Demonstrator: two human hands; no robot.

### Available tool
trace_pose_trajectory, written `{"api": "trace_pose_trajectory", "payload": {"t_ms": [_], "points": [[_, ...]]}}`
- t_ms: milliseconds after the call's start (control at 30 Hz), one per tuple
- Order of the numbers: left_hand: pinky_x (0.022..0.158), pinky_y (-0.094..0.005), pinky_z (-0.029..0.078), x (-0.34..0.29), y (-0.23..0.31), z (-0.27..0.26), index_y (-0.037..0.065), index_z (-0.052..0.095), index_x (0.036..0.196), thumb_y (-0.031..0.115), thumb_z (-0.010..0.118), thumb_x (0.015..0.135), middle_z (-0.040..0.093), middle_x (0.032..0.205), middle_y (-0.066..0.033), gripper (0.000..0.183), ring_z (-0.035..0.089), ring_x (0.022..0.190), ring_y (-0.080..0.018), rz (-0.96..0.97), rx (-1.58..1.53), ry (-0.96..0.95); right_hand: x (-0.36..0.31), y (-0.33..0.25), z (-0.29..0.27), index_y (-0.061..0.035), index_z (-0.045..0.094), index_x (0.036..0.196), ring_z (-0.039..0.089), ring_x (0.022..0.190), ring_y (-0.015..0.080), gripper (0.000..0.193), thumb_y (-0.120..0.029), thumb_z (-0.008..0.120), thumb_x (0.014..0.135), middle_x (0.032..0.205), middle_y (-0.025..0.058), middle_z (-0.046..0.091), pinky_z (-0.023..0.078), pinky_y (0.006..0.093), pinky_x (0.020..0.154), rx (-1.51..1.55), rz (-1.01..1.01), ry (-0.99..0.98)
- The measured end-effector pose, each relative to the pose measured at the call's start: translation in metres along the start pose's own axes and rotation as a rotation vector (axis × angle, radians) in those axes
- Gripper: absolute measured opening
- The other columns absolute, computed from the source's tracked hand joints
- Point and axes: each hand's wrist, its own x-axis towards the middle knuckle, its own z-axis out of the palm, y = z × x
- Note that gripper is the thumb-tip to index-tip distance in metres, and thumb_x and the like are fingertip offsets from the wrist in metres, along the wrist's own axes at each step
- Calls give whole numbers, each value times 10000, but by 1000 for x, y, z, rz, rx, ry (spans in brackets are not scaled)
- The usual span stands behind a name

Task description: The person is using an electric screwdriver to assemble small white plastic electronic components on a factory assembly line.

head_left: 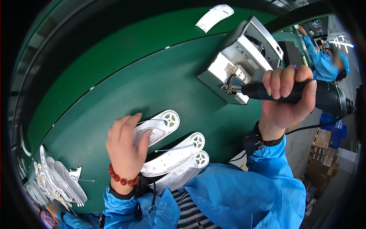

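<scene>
My right hand (288, 87) is wrapped around a black electric screwdriver (255, 91), held level with its bit end pointing left. That tip is at the front of a metal box-shaped screw feeder (225, 68); whether a screw sits on the bit is too small to tell. My left hand (126, 143) is over the left end of a white plastic shell (162, 124), thumb and fingers apart. It hides part of the shell, so contact is unclear. The shell has a round spoked end and a thin blue wire. Two similar shells, a middle one (177, 152) and a nearer one (183, 171), lie close to my body.
Stacked white curved parts (63, 177) lie at the left, beside a small white piece (76, 173). Another white cover (215, 17) lies on the far green surface. A co-worker in blue (324, 63) is at the far right; another blue sleeve (78, 219) shows at the lower left.
</scene>
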Motion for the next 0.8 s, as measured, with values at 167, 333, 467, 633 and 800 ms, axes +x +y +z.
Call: {"api": "trace_pose_trajectory", "payload": {"t_ms": [167, 333, 467, 633, 800], "points": [[695, -375, 476, 2, -7, -6, 46, 634, 1067, 160, 712, 777, 622, 950, -119, 321, 593, 833, -322, -169, 6, -41, 3, 4, -15, -91, 448, 1010, 466, 559, 142, 253, -327, 357, 1004, 689, 43, 500, 415, 317, 582, -46, -22, -11], [600, -378, 473, 1, -9, 1, 40, 662, 958, 193, 714, 796, 648, 796, -138, 229, 616, 668, -318, -128, -23, -75, 3, 3, -14, -91, 442, 1016, 466, 554, 145, 251, -330, 366, 1002, 685, 45, 496, 417, 324, 571, -28, 1, -28], [563, -373, 474, 3, -11, 1, 35, 663, 928, 194, 716, 794, 649, 763, -149, 215, 618, 624, -323, -140, -76, -46, 2, 5, -14, -90, 437, 1018, 465, 551, 147, 244, -325, 373, 1000, 676, 49, 493, 421, 330, 568, -47, 0, -17], [625, -354, 496, 7, -9, -5, 10, 654, 935, 142, 670, 835, 667, 834, -165, 166, 647, 707, -333, -169, -66, -124, 2, 8, -12, -85, 428, 1019, 471, 552, 150, 243, -322, 384, 996, 671, 54, 493, 425, 331, 564, -55, -20, -27], [621, -358, 493, 5, -9, -6, 13, 657, 916, 134, 674, 828, 668, 829, -157, 150, 641, 701, -338, -175, -80, -113, 1, 6, -6, -75, 423, 1011, 473, 554, 148, 229, -303, 429, 984, 666, 58, 490, 422, 323, 542, -122, -37, -55]]}}
